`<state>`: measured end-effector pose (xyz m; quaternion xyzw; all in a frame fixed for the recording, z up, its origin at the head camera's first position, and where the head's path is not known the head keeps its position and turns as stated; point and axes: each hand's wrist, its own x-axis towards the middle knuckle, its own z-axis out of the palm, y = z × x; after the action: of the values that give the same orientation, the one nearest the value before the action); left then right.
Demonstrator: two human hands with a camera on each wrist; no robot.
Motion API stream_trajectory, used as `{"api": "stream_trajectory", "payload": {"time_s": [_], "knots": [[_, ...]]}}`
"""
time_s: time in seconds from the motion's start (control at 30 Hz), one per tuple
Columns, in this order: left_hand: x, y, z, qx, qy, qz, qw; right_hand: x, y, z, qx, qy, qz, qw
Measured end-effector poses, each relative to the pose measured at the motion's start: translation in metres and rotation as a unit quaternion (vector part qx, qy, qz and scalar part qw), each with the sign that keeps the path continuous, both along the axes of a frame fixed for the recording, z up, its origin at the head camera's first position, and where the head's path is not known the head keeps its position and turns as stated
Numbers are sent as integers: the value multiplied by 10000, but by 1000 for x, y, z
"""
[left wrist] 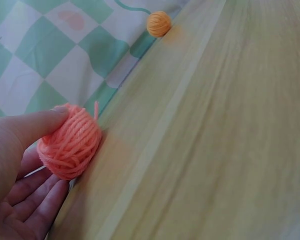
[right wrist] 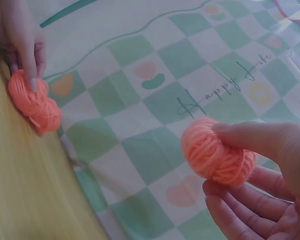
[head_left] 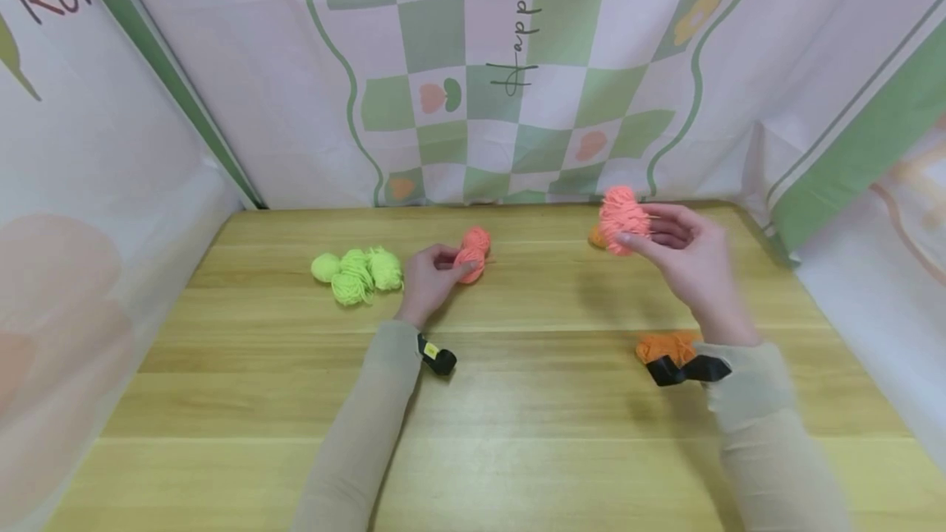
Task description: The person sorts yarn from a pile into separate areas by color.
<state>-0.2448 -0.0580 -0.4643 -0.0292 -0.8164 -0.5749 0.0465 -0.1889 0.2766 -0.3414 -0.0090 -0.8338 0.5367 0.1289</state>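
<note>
My left hand [head_left: 427, 284] pinches a coral yarn ball [head_left: 470, 264] low at the table's surface, thumb on top and fingers beneath. In the head view this coral yarn shows two lobes, one behind the other. Raised above the table on the right, my right hand [head_left: 695, 265] grips another coral yarn bundle [head_left: 622, 218] between thumb and fingers. The right wrist view shows its wound strands [right wrist: 217, 152] against the checked cloth. Partly hidden behind the raised bundle is a small orange yarn ball [head_left: 596, 237], seen whole in the left wrist view.
Several lime-green yarn balls [head_left: 353, 276] sit together left of my left hand. An orange yarn bundle [head_left: 665, 347] lies under my right wrist, partly covered by the black wrist strap [head_left: 691, 370]. A printed cloth [head_left: 495, 138] hangs along the wooden table's [head_left: 517, 425] back edge, with more cloth at both sides.
</note>
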Motion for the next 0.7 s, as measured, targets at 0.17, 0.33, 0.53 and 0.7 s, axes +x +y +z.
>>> {"api": "stream_trajectory", "payload": {"time_s": [0.17,0.33,0.53,0.7], "knots": [[0,0,-1,43,18,14,10000,-6,-14,-6,-79,-45,190,9998],[0,0,-1,75,0,16,10000,-13,-28,-14,-220,-132,423,9988],[0,1,-1,148,8,44,9999,-23,-42,-26,-385,-242,608,9971],[0,1,-3,175,57,55,9998,-31,-54,-39,-342,-421,667,9963]]}}
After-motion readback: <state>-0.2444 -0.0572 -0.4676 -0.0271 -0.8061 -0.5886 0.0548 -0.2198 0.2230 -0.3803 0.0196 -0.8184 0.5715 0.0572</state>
